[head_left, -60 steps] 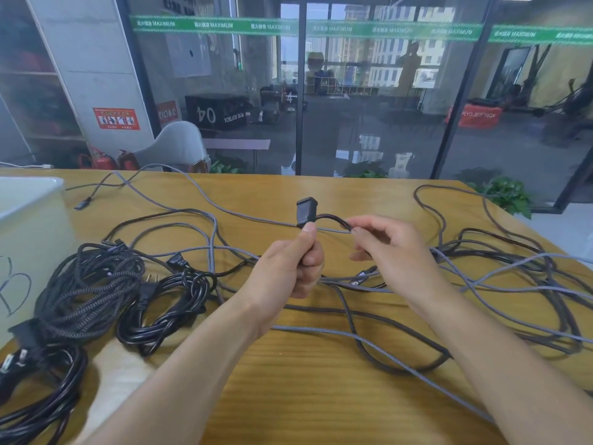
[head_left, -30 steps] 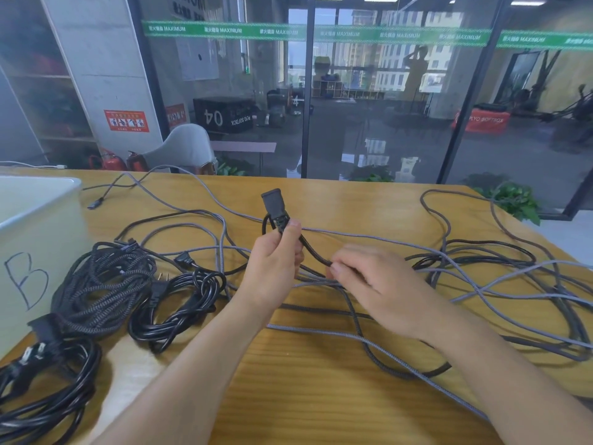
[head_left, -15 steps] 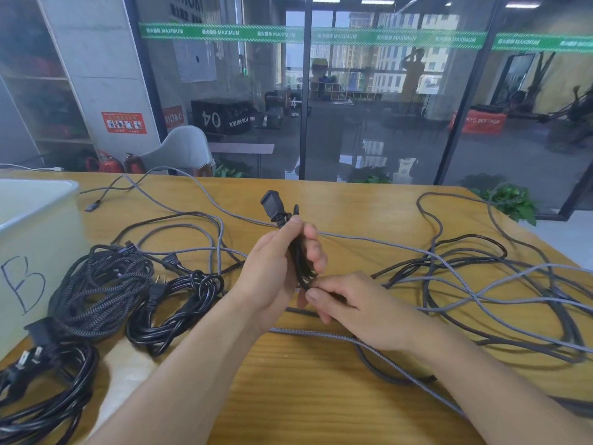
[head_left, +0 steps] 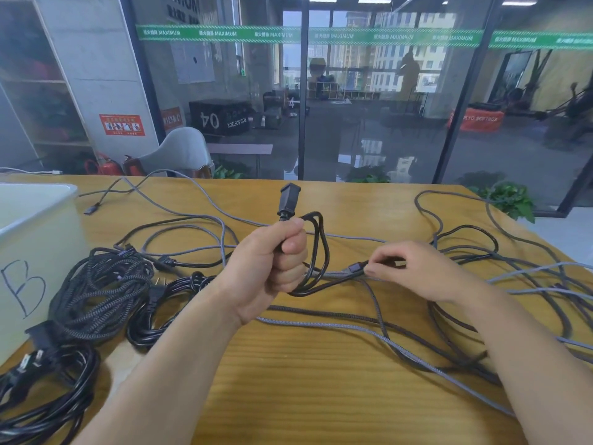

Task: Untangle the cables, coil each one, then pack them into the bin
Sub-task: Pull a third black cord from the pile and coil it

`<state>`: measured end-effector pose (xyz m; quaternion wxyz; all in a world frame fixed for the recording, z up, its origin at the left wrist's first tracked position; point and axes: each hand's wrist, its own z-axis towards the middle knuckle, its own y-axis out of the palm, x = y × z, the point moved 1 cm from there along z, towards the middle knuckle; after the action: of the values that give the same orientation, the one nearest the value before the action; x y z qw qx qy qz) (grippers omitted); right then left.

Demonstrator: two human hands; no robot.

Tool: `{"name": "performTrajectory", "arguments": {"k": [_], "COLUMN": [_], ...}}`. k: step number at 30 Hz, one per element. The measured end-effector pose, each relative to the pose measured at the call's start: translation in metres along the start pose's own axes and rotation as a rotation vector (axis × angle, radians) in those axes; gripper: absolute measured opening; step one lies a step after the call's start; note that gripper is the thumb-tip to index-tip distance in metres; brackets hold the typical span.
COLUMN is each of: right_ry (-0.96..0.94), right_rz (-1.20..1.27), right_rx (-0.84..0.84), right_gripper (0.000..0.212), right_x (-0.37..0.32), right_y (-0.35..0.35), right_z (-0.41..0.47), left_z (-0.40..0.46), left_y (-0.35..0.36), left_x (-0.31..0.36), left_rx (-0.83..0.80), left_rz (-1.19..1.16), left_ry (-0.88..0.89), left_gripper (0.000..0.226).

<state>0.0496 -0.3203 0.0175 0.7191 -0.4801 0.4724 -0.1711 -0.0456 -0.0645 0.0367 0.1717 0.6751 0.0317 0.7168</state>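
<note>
Nearest me, at the left edge of the wooden table (head_left: 321, 396), I see three coiled cables: a glossy black coil (head_left: 38, 399), a braided dark coil (head_left: 99, 293) and a smaller black coil (head_left: 160, 309). My left hand (head_left: 272, 268) is clenched around a black power cable (head_left: 317, 252), its plug (head_left: 288, 200) pointing up and slightly away from me, with one loop hanging off the right of the fist. My right hand (head_left: 414, 271) pinches the same cable just past a small connector (head_left: 354, 268), where it runs roughly level toward the loose tangle of grey and black cables (head_left: 513, 277) spread across the right side. The white bin (head_left: 35, 252) at far left is hand-marked "B"; I cannot see its contents. Beyond the table, a green strip (head_left: 321, 36) on the glass reads "MAXIMUM", and a black box (head_left: 221, 118) shows mirrored "04".
</note>
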Motion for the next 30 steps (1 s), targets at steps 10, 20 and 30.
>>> {"name": "performTrajectory", "arguments": {"k": [10,20,30], "right_ry": [-0.136,-0.063,-0.104], "right_rz": [-0.262,0.496,0.789], "right_rx": [0.798,0.467,0.263], "right_gripper": [0.052,0.027,0.055], "right_x": [-0.047,-0.057,-0.085], "right_y": [0.024,0.027,0.037], "right_z": [0.014,0.0,-0.016], "left_z": [0.001,0.008,0.01], "left_y": [0.018,0.021,0.021], "left_x": [-0.013,-0.03,-0.031], "left_rx": [-0.046,0.121,0.274], "left_rz": [0.252,0.529,0.573], "left_ry": [0.021,0.046,0.227], "left_gripper": [0.05,0.049,0.049]}}
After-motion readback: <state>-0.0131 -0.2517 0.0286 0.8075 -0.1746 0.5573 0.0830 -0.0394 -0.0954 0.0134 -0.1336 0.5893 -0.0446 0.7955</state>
